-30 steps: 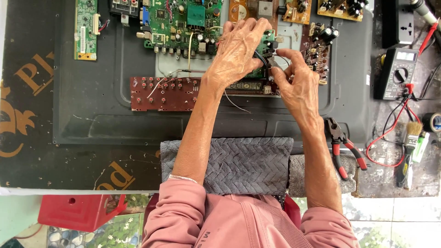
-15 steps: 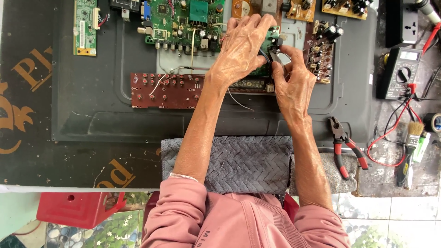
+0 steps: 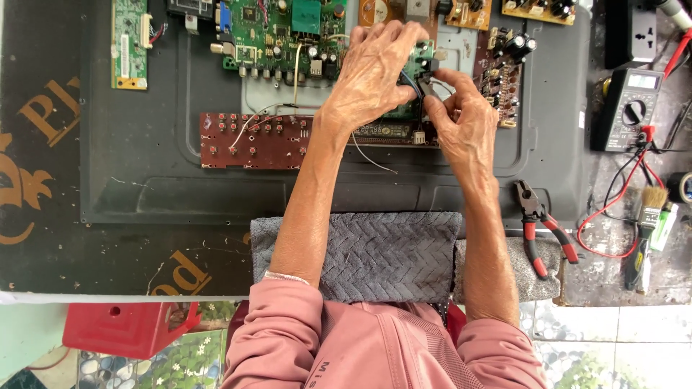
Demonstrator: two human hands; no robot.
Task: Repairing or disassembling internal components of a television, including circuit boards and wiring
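My left hand (image 3: 375, 75) rests on a green circuit board (image 3: 288, 32) mounted on the dark back panel of a flat screen (image 3: 144, 166), fingers curled over a small green board and thin wires. My right hand (image 3: 461, 119) pinches a small black connector (image 3: 425, 85) with thin wires, right beside the left fingers. A red-brown board with several round solder points (image 3: 249, 140) lies just below the left hand. A loose white wire (image 3: 375, 158) trails beneath my hands.
Red-handled pliers (image 3: 540, 227) lie to the right of my right forearm. A black multimeter (image 3: 627, 108) with red and black leads, and a brush (image 3: 645, 230), sit at far right. A grey woven cloth (image 3: 382, 252) lies under my forearms. A red stool (image 3: 122, 328) stands lower left.
Both hands have stayed at the same spot on the boards; the right fingers have closed in against the left hand around the black connector. The view has shifted slightly.
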